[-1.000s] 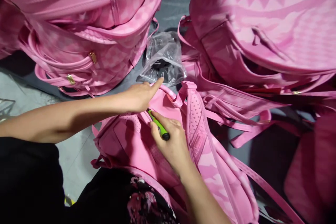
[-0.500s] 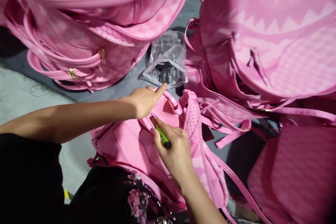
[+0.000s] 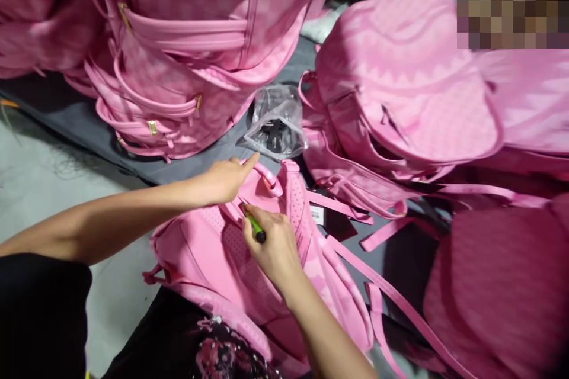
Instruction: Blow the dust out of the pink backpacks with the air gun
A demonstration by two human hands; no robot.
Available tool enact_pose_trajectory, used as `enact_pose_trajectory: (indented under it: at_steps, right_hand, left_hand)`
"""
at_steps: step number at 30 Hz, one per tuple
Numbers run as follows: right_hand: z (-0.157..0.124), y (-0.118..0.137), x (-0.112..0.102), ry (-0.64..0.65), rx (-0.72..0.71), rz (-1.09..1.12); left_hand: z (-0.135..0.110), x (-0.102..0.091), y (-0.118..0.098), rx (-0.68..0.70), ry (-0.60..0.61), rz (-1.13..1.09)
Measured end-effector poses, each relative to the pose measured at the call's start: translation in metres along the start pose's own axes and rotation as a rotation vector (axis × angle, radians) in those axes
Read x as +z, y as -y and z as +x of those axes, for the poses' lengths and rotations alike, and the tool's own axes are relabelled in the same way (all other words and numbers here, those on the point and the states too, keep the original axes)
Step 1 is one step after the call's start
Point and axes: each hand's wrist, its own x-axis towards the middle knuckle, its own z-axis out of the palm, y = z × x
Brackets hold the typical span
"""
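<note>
A pink backpack [image 3: 195, 249] lies in front of me, its dotted shoulder straps and top handle upward. At its top edge, beside the handle, my left hand [image 3: 227, 181] grips the backpack; one finger sticks out and the others are partly hidden. My right hand [image 3: 274, 244] is closed round a slim green tool with a black end [image 3: 256, 228]. The tool's tip is near the strap base, below the handle; its exact kind does not show. Just beyond the handle sits an open clear plastic bag [image 3: 291, 121] with small black pieces inside.
Large pink backpacks stand at the back left [image 3: 186, 77] and right [image 3: 400, 83]. Another pink bag [image 3: 498, 284] is at the right. A tag with a barcode [image 3: 316, 214] lies by the straps. The grey table cover [image 3: 133, 163] borders a pale floor. A blurred-out patch covers the upper right.
The view has shifted, showing more of the far side and the barcode tag. Both hands keep about the same place on the backpack, the right one still holding the green tool.
</note>
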Motion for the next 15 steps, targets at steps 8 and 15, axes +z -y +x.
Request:
enact_pose_trajectory:
  at_steps: [8, 15]
  right_hand:
    - [0.034, -0.004, -0.08, -0.205, -0.097, 0.091]
    - [0.182, -0.105, -0.048, -0.014, 0.277, -0.498]
  left_hand:
    - [0.007, 0.009, 0.012, 0.068, -0.039, -0.085]
    - [0.01, 0.009, 0.015, 0.067, -0.016, -0.093]
